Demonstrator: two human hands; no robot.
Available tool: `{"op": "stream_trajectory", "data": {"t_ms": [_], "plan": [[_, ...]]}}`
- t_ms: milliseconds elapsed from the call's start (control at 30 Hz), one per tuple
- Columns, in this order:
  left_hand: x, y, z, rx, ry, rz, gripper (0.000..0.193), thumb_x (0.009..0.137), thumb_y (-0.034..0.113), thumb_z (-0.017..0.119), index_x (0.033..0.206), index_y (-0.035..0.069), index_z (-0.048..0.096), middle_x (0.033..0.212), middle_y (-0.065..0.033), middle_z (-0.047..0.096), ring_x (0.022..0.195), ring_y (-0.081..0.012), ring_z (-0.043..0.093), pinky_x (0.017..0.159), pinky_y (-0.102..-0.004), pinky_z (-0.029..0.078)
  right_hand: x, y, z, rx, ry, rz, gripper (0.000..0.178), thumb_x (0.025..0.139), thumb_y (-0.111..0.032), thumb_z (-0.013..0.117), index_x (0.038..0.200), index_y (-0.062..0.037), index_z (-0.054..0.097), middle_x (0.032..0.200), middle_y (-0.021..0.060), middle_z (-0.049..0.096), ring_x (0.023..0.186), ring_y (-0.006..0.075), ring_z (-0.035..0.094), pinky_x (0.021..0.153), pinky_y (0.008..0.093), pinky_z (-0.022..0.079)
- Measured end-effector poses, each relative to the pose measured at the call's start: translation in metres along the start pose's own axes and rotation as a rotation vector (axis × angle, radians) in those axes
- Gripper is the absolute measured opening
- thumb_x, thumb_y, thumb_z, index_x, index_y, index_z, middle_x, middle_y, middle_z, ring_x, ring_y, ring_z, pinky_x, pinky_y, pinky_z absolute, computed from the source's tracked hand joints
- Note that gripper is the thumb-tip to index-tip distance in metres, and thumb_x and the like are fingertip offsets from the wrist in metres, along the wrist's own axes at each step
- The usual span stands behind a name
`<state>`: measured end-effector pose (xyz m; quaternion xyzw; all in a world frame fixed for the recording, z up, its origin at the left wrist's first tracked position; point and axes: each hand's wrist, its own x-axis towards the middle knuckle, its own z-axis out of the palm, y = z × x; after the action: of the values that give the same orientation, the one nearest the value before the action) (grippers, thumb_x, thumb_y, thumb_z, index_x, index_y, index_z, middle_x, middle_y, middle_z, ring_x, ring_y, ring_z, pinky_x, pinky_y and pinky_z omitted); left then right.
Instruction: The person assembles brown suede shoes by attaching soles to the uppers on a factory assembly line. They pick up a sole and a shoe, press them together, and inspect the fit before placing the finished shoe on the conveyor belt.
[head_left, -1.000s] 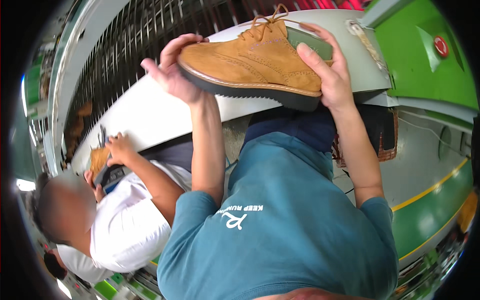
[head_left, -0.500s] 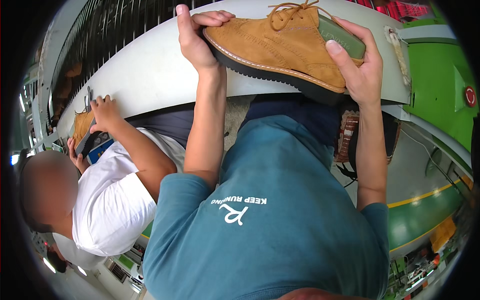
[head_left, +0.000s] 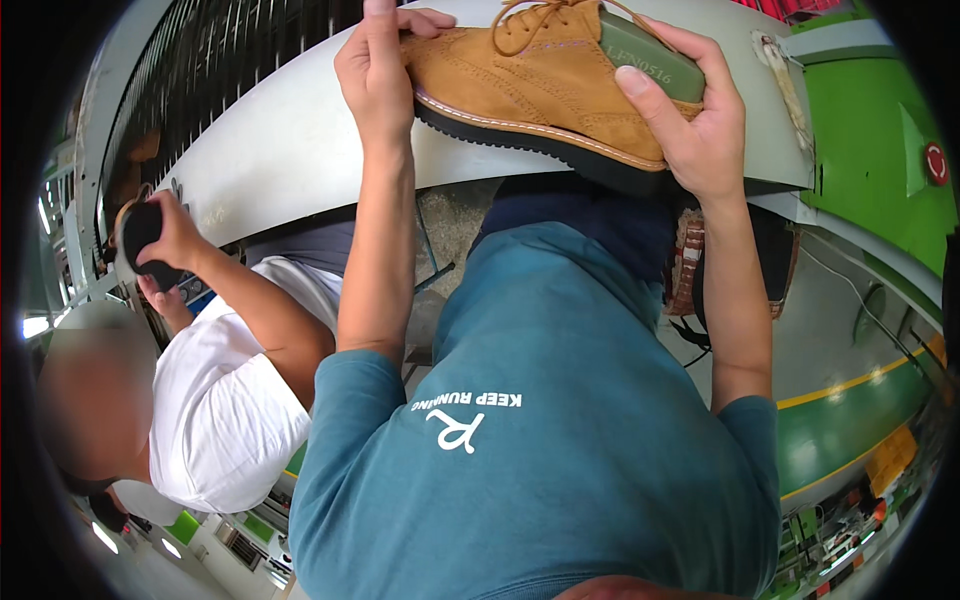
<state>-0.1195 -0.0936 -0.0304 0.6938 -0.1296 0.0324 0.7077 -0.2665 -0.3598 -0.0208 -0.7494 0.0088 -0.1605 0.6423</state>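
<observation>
A tan suede lace-up shoe [head_left: 540, 85] with a black ridged sole is held up sideways over the white bench top, its toe toward the left. White stitching runs along its welt, and a green shoe last [head_left: 652, 58] fills its opening. Round the heel end my right hand [head_left: 705, 120] is closed, the thumb on the near side by the last and the fingers on the far side. My left hand [head_left: 380, 85] grips the toe, thumb up and fingers reaching behind it. Brown laces [head_left: 535, 22] are tied in a bow at the top.
On the left a co-worker [head_left: 235, 390] in white holds a dark-soled shoe [head_left: 145, 240]. A slatted dark conveyor [head_left: 225, 75] lies past the white bench [head_left: 270, 140]. To the right stands a green machine [head_left: 860, 130] with a red button [head_left: 935, 164].
The shoe and both my hands have shifted a little to the left. My left hand has moved around the toe. The co-worker's shoe has turned so its dark sole shows.
</observation>
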Motion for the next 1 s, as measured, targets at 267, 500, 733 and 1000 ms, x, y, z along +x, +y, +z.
{"op": "stream_trajectory", "data": {"t_ms": [267,500,733,1000], "plan": [[0.008,0.061,0.021,0.813,-0.670,0.568,0.113,0.064,0.072,0.097,0.140,-0.003,0.062,0.117,-0.0239,0.076,0.107,-0.0423,0.075,0.097,-0.0481,0.058,0.013,-0.001,-0.001,0.018,0.049,0.038,0.046,0.100,-0.016,0.085,0.136,0.0037,0.065,0.125,0.0132,0.076,0.118,0.0187,0.070,0.105,0.0338,0.054],[0.008,0.089,0.029,0.875,-0.822,0.535,0.139,0.057,0.070,0.100,0.161,-0.001,0.040,0.113,-0.0275,0.074,0.099,-0.0492,0.074,0.090,-0.0525,0.059,0.006,-0.052,-0.005,-0.590,-0.107,-0.237,0.118,0.068,-0.054,0.105,0.153,0.0036,0.047,0.142,0.0242,0.055,0.136,0.0404,0.059,0.115,0.0492,0.051],[0.005,0.097,0.028,0.941,-0.808,0.547,0.144,0.056,0.072,0.100,0.163,-0.002,0.038,0.098,-0.0274,0.074,0.085,-0.0491,0.074,0.081,-0.0491,0.060,-0.001,-0.056,0.000,-0.650,-0.105,-0.195,0.130,0.065,-0.061,0.104,0.158,0.0025,0.039,0.146,0.0250,0.047,0.138,0.0442,0.055,0.116,0.0521,0.049],[-0.007,0.099,0.034,0.924,-0.752,0.526,0.126,0.059,0.083,0.090,0.154,0.008,0.057,0.089,-0.0172,0.076,0.083,-0.0407,0.077,0.075,-0.0476,0.061,-0.012,-0.055,-0.002,-0.548,-0.023,-0.244,0.107,0.071,-0.042,0.104,0.153,0.0034,0.050,0.143,0.0236,0.052,0.135,0.0410,0.056,0.116,0.0495,0.048]]}}
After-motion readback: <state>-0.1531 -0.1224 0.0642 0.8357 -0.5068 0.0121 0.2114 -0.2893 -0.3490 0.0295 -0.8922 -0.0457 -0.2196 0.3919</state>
